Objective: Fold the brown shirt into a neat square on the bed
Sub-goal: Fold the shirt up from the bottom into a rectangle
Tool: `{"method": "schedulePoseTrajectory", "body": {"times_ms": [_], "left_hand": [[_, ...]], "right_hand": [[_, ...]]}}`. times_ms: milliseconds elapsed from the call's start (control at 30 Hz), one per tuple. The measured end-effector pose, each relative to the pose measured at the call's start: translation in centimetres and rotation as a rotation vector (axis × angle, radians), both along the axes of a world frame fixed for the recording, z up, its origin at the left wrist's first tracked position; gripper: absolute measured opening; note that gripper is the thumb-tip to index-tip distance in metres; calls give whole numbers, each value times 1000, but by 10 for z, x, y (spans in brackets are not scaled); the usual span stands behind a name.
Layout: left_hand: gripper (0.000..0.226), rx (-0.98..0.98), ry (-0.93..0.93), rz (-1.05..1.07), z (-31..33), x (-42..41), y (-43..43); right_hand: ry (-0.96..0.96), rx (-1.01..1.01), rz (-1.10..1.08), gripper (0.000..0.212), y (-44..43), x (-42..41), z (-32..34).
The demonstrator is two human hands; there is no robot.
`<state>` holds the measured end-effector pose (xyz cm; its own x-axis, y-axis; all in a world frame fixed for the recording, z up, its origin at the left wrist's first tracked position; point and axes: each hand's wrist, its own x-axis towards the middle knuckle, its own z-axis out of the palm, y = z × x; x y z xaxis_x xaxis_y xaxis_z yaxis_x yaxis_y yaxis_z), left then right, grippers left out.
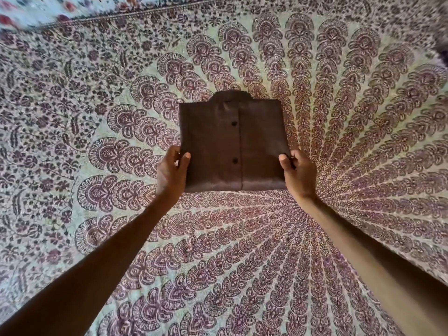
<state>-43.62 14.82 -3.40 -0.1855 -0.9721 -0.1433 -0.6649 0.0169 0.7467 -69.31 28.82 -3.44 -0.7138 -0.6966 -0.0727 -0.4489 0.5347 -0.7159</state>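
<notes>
The brown shirt (pixel 232 141) lies folded into a near-square on the bed (pixel 339 166), collar at the far edge, button placket running down its middle with two dark buttons showing. My left hand (pixel 171 173) pinches the shirt's left edge near the lower corner, thumb on top. On the opposite side, my right hand (pixel 297 174) pinches the right edge near its lower corner the same way. Both arms reach forward from the bottom of the view.
A patterned bedspread with maroon peacock-feather and floral print covers the whole bed. A lighter floral fabric (pixel 36 8) lies along the far left edge. A dark object (pixel 443 57) shows at the far right edge.
</notes>
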Motion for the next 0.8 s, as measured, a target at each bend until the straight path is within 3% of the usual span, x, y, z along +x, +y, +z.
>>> {"method": "schedulePoseTrajectory", "body": {"times_ms": [100,333,500,667,733,800], "left_hand": [[22,-58,74,-1,2,-8,-1],[22,13,-120,-22,-6,-10,1],[22,-1,-193,-81,-8,-13,0],[31,11,-366,41,-8,-17,2],[31,-24,-375,112,-5,-17,6],[36,-172,-437,111,-3,-17,13]], "right_hand": [[29,-77,-44,20,-2,13,2],[122,202,-69,21,-8,13,-6],[153,254,-112,21,-2,21,-5],[194,293,-157,21,-7,22,-10],[246,286,-148,27,-10,24,-11],[342,301,-109,47,-12,27,-12]]}}
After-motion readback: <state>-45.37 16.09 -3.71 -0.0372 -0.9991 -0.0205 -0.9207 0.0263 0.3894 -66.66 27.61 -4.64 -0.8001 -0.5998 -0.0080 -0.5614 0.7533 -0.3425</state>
